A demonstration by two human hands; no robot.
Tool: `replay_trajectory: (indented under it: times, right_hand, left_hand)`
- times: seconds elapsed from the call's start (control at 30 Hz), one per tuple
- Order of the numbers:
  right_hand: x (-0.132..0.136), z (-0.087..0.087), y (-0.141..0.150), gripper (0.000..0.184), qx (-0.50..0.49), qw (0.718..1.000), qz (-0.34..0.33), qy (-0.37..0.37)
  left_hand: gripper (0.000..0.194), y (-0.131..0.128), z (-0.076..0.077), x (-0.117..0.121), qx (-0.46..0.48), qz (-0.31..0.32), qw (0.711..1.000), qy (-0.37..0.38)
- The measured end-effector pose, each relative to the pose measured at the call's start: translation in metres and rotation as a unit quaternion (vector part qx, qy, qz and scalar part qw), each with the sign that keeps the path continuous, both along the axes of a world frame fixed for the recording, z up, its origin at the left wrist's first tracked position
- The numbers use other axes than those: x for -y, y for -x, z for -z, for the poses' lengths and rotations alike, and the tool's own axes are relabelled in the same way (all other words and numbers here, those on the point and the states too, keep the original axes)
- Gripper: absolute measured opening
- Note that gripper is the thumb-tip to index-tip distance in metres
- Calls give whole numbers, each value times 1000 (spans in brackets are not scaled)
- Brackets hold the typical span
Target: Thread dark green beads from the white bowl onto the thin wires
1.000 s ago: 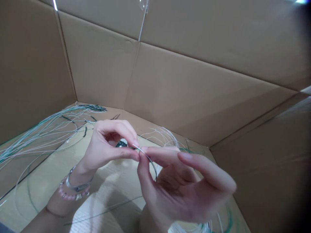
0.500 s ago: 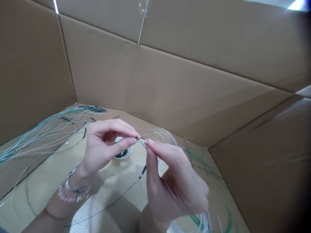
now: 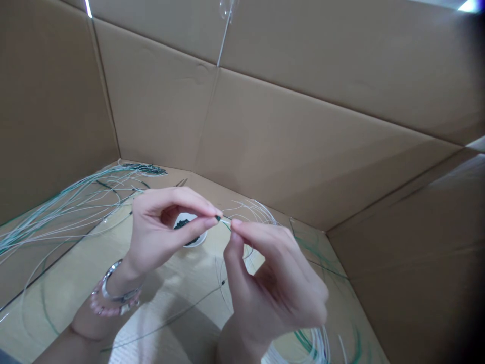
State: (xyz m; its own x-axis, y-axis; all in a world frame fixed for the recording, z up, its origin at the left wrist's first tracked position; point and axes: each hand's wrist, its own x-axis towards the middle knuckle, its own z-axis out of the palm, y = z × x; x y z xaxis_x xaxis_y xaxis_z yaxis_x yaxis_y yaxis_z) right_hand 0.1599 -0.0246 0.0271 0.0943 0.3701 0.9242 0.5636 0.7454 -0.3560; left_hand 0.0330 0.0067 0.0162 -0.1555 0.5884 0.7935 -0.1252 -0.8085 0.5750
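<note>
The left hand [image 3: 162, 232] had its grip closed, pinching the dark tip [image 3: 218, 218] of a thin pale wire [image 3: 226, 222]; the right hand [image 3: 275, 288] pinched the same smooth wire just beside it

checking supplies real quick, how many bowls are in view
1. A white bowl of dark bits sits just beyond the left hand, partly hidden by it; others could be hidden.

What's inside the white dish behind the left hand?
The white dish holds small dark green pieces, perhaps beads. The left hand covers part of the dish, so what lies beneath it, and how full the dish is, cannot be seen.
</note>
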Motion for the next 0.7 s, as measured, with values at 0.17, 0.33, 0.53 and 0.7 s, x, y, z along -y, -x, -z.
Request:
replay_trajectory:
  times: [0.17, 0.33, 0.53, 0.7]
  right_hand:
    - [-2, 0, -1, 28, 3, 1000, -9, 7]
    - [-4, 2, -1, 28, 6, 1000, -11, -5]
    - [-5, 2, -5, 26, 47, 999, 12, 2]
    - [-6, -1, -10, 23, 74, 997, -17, 29]
  left_hand:
    - [20, 0, 1, -1, -1, -3, 1000, 5]
    - [24, 0, 2, 0, -11, -14, 1000, -11]
    - [29, 6, 3, 3, -111, -112, 986, -50]
    - [26, 15, 2, 4, -172, -106, 978, -47]
